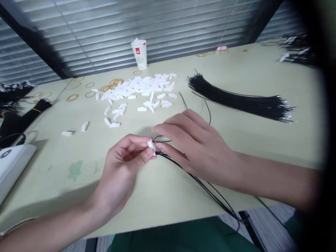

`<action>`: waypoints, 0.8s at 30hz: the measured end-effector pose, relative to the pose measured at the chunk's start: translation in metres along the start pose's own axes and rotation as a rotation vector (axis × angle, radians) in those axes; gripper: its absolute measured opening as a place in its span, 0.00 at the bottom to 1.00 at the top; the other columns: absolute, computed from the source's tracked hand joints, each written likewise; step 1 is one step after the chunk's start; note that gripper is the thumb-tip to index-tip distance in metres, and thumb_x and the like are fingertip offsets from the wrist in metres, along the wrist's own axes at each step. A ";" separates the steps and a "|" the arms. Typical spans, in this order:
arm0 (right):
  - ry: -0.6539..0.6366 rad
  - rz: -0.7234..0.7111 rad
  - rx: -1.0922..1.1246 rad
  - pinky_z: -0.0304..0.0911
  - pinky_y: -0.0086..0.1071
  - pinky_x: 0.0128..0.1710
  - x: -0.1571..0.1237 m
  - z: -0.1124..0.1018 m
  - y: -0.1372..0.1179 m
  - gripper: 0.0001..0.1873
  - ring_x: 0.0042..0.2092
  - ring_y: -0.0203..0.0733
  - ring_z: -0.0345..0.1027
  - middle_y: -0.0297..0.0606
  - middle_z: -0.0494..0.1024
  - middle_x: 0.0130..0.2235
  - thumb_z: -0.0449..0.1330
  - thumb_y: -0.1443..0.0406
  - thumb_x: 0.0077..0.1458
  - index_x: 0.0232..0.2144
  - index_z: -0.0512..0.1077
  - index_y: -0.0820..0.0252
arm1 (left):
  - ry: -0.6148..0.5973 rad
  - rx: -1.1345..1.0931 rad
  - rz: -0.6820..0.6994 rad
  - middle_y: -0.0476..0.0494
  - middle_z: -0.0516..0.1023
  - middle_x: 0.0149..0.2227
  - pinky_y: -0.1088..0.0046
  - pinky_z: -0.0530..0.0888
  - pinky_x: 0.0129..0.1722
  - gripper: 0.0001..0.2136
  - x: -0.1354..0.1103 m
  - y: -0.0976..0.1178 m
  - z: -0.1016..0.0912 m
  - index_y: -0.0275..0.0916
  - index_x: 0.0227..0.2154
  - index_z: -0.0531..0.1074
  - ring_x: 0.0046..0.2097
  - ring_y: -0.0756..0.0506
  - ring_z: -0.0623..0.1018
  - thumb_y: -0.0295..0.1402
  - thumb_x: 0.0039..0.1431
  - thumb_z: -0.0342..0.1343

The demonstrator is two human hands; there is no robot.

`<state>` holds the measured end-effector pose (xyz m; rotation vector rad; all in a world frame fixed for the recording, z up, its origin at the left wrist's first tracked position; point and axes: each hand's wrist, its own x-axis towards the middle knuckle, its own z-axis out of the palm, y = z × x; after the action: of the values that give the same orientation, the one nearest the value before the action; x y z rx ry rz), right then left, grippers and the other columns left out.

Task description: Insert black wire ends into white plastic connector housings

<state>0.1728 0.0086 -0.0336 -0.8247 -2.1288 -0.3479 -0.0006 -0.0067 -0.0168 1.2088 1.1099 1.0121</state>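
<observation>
A small white plastic connector housing [151, 147] is pinched between the thumb and fingers of my left hand [128, 154]. Several thin black wires [194, 178] run from the side of the housing that faces right, under my right hand, and down over the table's front edge. Beside the housing, my right hand [191, 143] has its thumb and index finger apart. Thin wires cross the gap between them, and the thumb tip is close to the housing. The palm hides part of these wires. Two wire lengths show beyond the knuckles.
Loose white housings [141, 85] lie heaped at the back, with rubber bands [112, 84] nearby. A paper cup [140, 54] stands by the blinds. To the right is a black wire bundle [236, 98]. At left are a white device [15, 164] and more bundles [28, 117].
</observation>
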 end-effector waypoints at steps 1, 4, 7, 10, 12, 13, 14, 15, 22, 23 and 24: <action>-0.005 0.002 -0.017 0.59 0.34 0.36 0.000 0.000 0.001 0.07 0.36 0.39 0.60 0.41 0.71 0.36 0.53 0.72 0.55 0.37 0.69 0.64 | 0.002 -0.002 -0.002 0.51 0.76 0.31 0.82 0.70 0.36 0.05 0.000 0.000 0.000 0.40 0.31 0.72 0.34 0.53 0.73 0.24 0.52 0.59; -0.055 0.003 0.026 0.59 0.33 0.34 -0.002 0.001 0.001 0.08 0.34 0.38 0.62 0.39 0.71 0.31 0.51 0.72 0.56 0.33 0.70 0.64 | 0.007 0.000 -0.011 0.50 0.76 0.32 0.80 0.69 0.37 0.05 0.001 0.000 -0.001 0.39 0.31 0.72 0.35 0.53 0.73 0.24 0.52 0.59; -0.085 0.005 0.082 0.58 0.30 0.29 -0.004 0.001 -0.001 0.09 0.31 0.36 0.61 0.38 0.69 0.28 0.50 0.73 0.56 0.31 0.70 0.66 | 0.018 0.020 -0.006 0.50 0.76 0.31 0.79 0.68 0.37 0.05 0.000 -0.002 -0.001 0.39 0.31 0.72 0.35 0.52 0.73 0.25 0.51 0.60; -0.113 -0.016 0.053 0.57 0.31 0.29 -0.004 0.002 -0.005 0.09 0.32 0.38 0.62 0.40 0.69 0.29 0.49 0.75 0.56 0.31 0.69 0.67 | 0.016 0.045 0.010 0.50 0.76 0.29 0.80 0.68 0.35 0.04 -0.001 -0.002 -0.002 0.39 0.30 0.72 0.34 0.52 0.73 0.26 0.51 0.60; -0.147 -0.004 0.045 0.56 0.31 0.28 -0.004 0.002 -0.007 0.09 0.31 0.38 0.62 0.40 0.69 0.29 0.48 0.74 0.57 0.32 0.68 0.67 | 0.016 0.055 0.028 0.50 0.77 0.30 0.79 0.68 0.35 0.04 -0.002 -0.001 -0.002 0.39 0.30 0.72 0.34 0.52 0.73 0.27 0.51 0.60; -0.164 0.013 0.047 0.55 0.31 0.27 -0.004 0.003 -0.007 0.09 0.30 0.37 0.61 0.39 0.69 0.29 0.48 0.74 0.57 0.33 0.68 0.67 | 0.020 0.059 0.035 0.49 0.77 0.30 0.79 0.68 0.36 0.04 -0.003 -0.001 -0.002 0.39 0.30 0.72 0.34 0.52 0.74 0.27 0.51 0.60; -0.172 0.031 0.043 0.54 0.30 0.26 -0.004 0.003 -0.007 0.09 0.28 0.36 0.60 0.38 0.69 0.28 0.47 0.73 0.58 0.34 0.67 0.67 | 0.025 0.063 0.038 0.49 0.77 0.31 0.79 0.68 0.36 0.04 -0.003 0.000 -0.002 0.39 0.30 0.73 0.34 0.52 0.74 0.27 0.51 0.60; -0.172 0.043 0.031 0.52 0.30 0.25 -0.003 0.003 -0.006 0.08 0.27 0.35 0.59 0.36 0.68 0.28 0.48 0.71 0.58 0.34 0.67 0.66 | 0.032 0.065 0.038 0.49 0.77 0.31 0.79 0.68 0.37 0.04 -0.002 0.001 -0.002 0.39 0.30 0.73 0.35 0.51 0.74 0.27 0.51 0.60; -0.087 -0.139 -0.030 0.50 0.31 0.28 -0.002 0.003 0.000 0.09 0.27 0.35 0.54 0.33 0.65 0.23 0.52 0.74 0.53 0.23 0.65 0.62 | 0.057 0.075 -0.017 0.50 0.75 0.30 0.80 0.67 0.36 0.05 0.000 0.003 -0.001 0.39 0.30 0.72 0.35 0.52 0.72 0.27 0.50 0.61; -0.097 -0.140 0.033 0.51 0.30 0.28 -0.001 0.003 0.001 0.10 0.27 0.34 0.54 0.33 0.66 0.23 0.52 0.74 0.54 0.23 0.66 0.63 | 0.061 0.068 -0.024 0.50 0.75 0.30 0.80 0.66 0.36 0.05 0.000 0.003 -0.002 0.39 0.30 0.72 0.35 0.52 0.72 0.27 0.49 0.61; -0.114 -0.109 0.129 0.53 0.28 0.28 0.001 0.003 0.002 0.09 0.27 0.33 0.56 0.32 0.67 0.24 0.51 0.73 0.56 0.25 0.67 0.63 | 0.066 0.057 -0.030 0.50 0.75 0.30 0.80 0.66 0.36 0.05 0.000 0.004 -0.003 0.39 0.30 0.72 0.35 0.52 0.71 0.27 0.49 0.61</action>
<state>0.1719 0.0120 -0.0354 -0.6706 -2.2816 -0.2216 -0.0033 -0.0063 -0.0134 1.2078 1.2123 1.0097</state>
